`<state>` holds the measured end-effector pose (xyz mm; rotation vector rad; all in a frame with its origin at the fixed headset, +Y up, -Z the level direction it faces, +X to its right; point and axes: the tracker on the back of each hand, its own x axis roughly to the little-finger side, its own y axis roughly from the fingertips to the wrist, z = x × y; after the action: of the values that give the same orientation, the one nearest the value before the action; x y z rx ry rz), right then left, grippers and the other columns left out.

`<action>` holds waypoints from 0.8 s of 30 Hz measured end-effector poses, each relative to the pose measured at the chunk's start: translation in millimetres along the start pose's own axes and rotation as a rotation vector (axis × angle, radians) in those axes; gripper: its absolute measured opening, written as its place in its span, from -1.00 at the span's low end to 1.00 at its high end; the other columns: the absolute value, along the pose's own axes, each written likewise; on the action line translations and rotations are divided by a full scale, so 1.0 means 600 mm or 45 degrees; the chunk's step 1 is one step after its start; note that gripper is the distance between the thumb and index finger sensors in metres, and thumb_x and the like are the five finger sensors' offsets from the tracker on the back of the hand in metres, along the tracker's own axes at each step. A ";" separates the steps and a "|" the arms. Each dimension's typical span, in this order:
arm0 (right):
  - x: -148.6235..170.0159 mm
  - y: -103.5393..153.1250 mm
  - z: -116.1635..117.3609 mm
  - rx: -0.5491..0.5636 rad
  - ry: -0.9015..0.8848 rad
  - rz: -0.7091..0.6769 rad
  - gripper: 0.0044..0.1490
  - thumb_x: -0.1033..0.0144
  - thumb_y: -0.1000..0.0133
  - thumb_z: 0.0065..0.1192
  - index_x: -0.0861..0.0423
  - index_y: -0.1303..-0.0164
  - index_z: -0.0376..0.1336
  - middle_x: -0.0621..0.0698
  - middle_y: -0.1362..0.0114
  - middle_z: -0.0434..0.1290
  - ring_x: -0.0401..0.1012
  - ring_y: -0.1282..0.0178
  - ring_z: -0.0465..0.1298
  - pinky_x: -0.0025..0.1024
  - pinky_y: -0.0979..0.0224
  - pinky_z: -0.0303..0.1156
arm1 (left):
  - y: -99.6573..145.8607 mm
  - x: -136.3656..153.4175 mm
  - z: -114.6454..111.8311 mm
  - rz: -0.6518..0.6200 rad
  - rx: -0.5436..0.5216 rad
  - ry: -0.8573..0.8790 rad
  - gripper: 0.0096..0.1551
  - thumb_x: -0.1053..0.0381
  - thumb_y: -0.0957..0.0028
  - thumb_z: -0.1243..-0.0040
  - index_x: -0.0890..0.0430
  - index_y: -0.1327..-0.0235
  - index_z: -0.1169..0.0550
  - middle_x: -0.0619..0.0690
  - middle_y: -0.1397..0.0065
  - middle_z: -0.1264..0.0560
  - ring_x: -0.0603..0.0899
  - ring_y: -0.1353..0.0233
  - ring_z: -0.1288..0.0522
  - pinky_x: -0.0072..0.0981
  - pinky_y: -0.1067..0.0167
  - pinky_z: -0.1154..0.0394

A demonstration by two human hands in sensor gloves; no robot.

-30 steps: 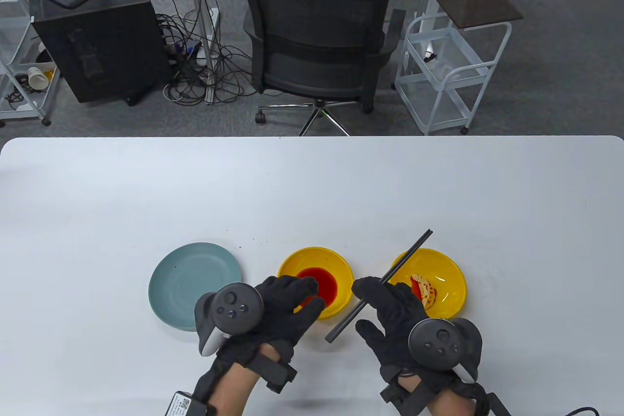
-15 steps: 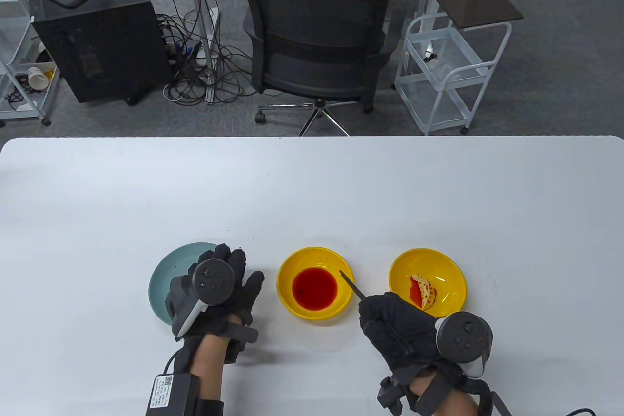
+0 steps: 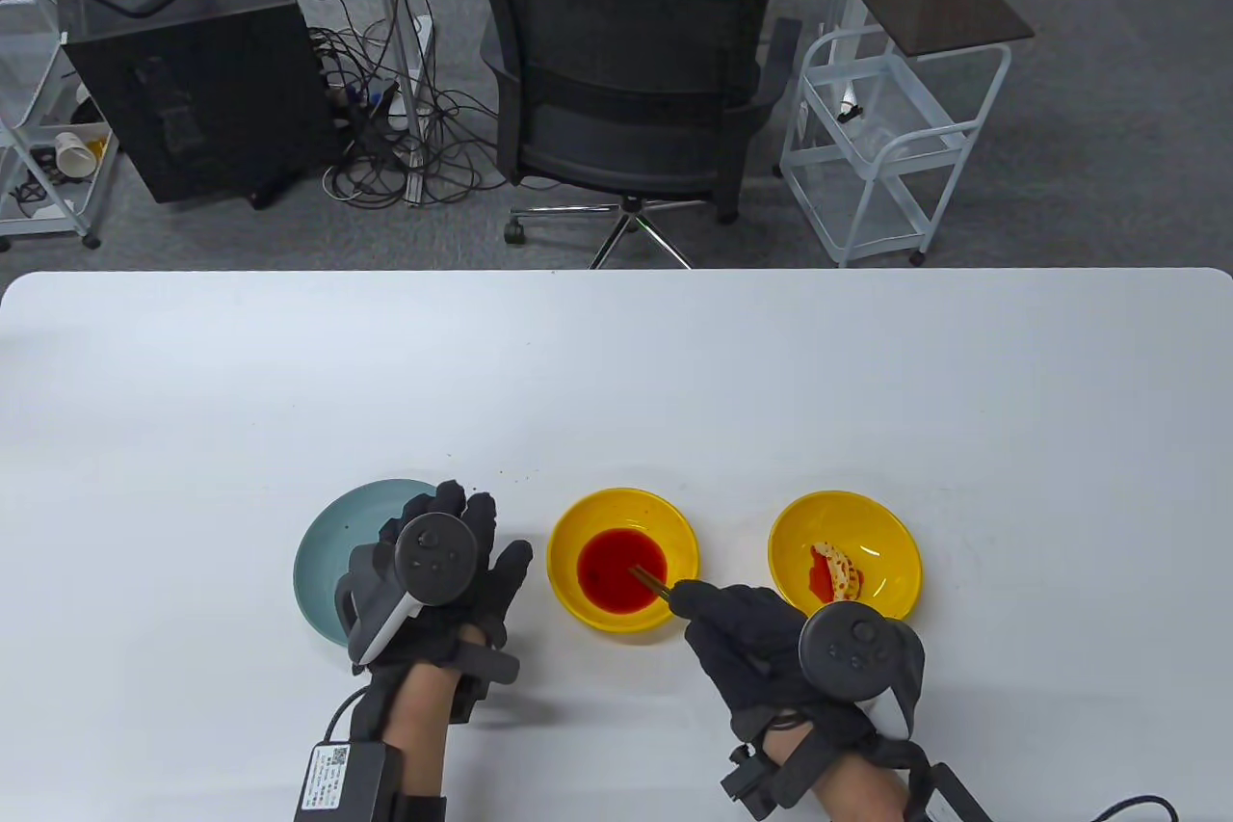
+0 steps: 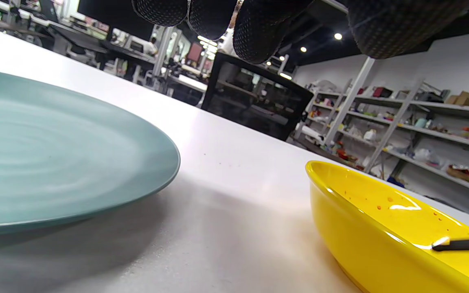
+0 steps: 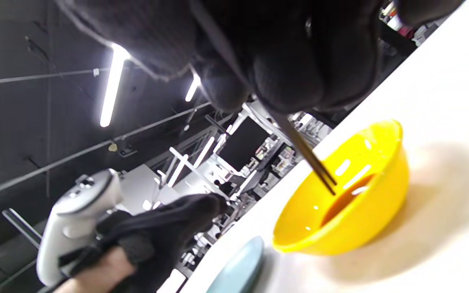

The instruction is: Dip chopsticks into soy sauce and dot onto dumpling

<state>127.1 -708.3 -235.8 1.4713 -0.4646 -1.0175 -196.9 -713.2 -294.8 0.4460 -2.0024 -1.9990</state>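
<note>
Right hand (image 3: pixel 761 634) pinches the chopsticks (image 3: pixel 651 580) between bunched fingertips, and the tips are down in the red soy sauce (image 3: pixel 621 570) of the middle yellow bowl (image 3: pixel 674 523). In the right wrist view the pair runs steeply down from the fingers (image 5: pixel 283 77) into the pool (looks like contact, though the depth is hard to call). The sticks' long axis points up and to the left from the grip. The dumpling (image 3: pixel 840 574) sits in the other yellow bowl (image 3: pixel 891 528), on the opposite side, just right of the hand and close to it. So I'd say the dot calls for a lift and a swing rightward, tips reversing across the hand. Left hand (image 3: pixel 433 571) rests spread and flat, holding nothing, over the right edge of the blue-green plate (image 3: pixel 332 562), well out of it.
</note>
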 end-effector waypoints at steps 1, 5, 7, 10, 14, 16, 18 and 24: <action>0.002 -0.002 0.005 -0.015 0.010 0.008 -0.35 -0.01 0.01 0.26 0.06 -0.23 0.42 0.13 -0.12 0.63 0.18 -0.17 0.58 0.44 -0.45 0.19 | 0.000 0.002 0.000 0.003 0.007 0.007 -0.08 -0.42 -0.01 -0.11 0.08 -0.54 -0.36 0.10 -0.69 -0.11 0.44 -0.63 -0.11 0.48 -0.44 -0.01; 0.012 -0.006 0.015 -0.036 0.013 0.052 -0.33 -0.03 0.01 0.24 0.08 -0.24 0.37 0.11 -0.13 0.64 0.16 -0.16 0.60 0.42 -0.45 0.21 | -0.001 0.002 0.000 0.001 0.017 0.015 -0.08 -0.42 -0.01 -0.11 0.08 -0.55 -0.35 0.10 -0.69 -0.10 0.44 -0.63 -0.11 0.48 -0.44 -0.01; 0.017 -0.007 0.016 -0.039 0.011 0.075 -0.32 -0.02 0.01 0.25 0.10 -0.24 0.34 0.13 -0.14 0.63 0.17 -0.16 0.60 0.42 -0.45 0.21 | 0.000 0.001 0.000 -0.006 0.018 0.015 -0.07 -0.42 -0.01 -0.11 0.08 -0.55 -0.35 0.10 -0.69 -0.10 0.44 -0.63 -0.11 0.48 -0.44 -0.01; 0.022 -0.007 0.011 -0.037 -0.008 0.092 -0.28 -0.02 0.02 0.24 0.17 -0.24 0.32 0.19 -0.17 0.61 0.20 -0.16 0.59 0.45 -0.45 0.20 | -0.001 0.001 -0.002 -0.009 0.022 0.025 -0.07 -0.42 -0.01 -0.11 0.08 -0.55 -0.35 0.10 -0.69 -0.10 0.44 -0.63 -0.11 0.48 -0.44 -0.01; 0.029 -0.006 0.003 -0.015 -0.076 0.103 -0.16 -0.17 0.03 0.12 0.22 -0.23 0.37 0.26 -0.17 0.62 0.26 -0.15 0.58 0.47 -0.44 0.18 | -0.001 0.000 -0.003 -0.009 0.034 0.025 -0.07 -0.42 -0.02 -0.11 0.08 -0.55 -0.35 0.10 -0.69 -0.10 0.44 -0.63 -0.11 0.48 -0.44 -0.01; 0.030 -0.006 0.000 -0.007 -0.096 0.106 -0.18 -0.14 0.01 0.09 0.21 -0.24 0.37 0.26 -0.18 0.57 0.26 -0.14 0.55 0.49 -0.44 0.16 | -0.001 0.002 -0.003 -0.002 0.037 0.036 -0.07 -0.42 -0.02 -0.11 0.08 -0.55 -0.35 0.10 -0.69 -0.10 0.45 -0.63 -0.11 0.48 -0.44 0.00; 0.030 -0.005 -0.004 -0.006 -0.078 0.108 -0.21 -0.10 -0.01 0.10 0.20 -0.26 0.36 0.26 -0.21 0.52 0.25 -0.15 0.51 0.50 -0.44 0.13 | 0.000 0.002 -0.004 0.002 0.042 0.038 -0.07 -0.42 -0.02 -0.11 0.08 -0.55 -0.35 0.10 -0.69 -0.10 0.45 -0.63 -0.11 0.48 -0.44 0.00; 0.022 -0.003 -0.017 0.093 -0.032 0.097 -0.32 -0.01 0.01 0.25 0.13 -0.23 0.33 0.21 -0.24 0.58 0.23 -0.20 0.56 0.47 -0.44 0.17 | 0.000 0.002 -0.003 -0.002 0.045 0.039 -0.07 -0.42 -0.02 -0.11 0.08 -0.55 -0.35 0.10 -0.69 -0.10 0.45 -0.63 -0.11 0.49 -0.44 0.00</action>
<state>141.8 -712.2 -243.0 1.4957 -0.5767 -0.9686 -197.2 -715.6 -294.9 0.4829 -2.0222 -1.9484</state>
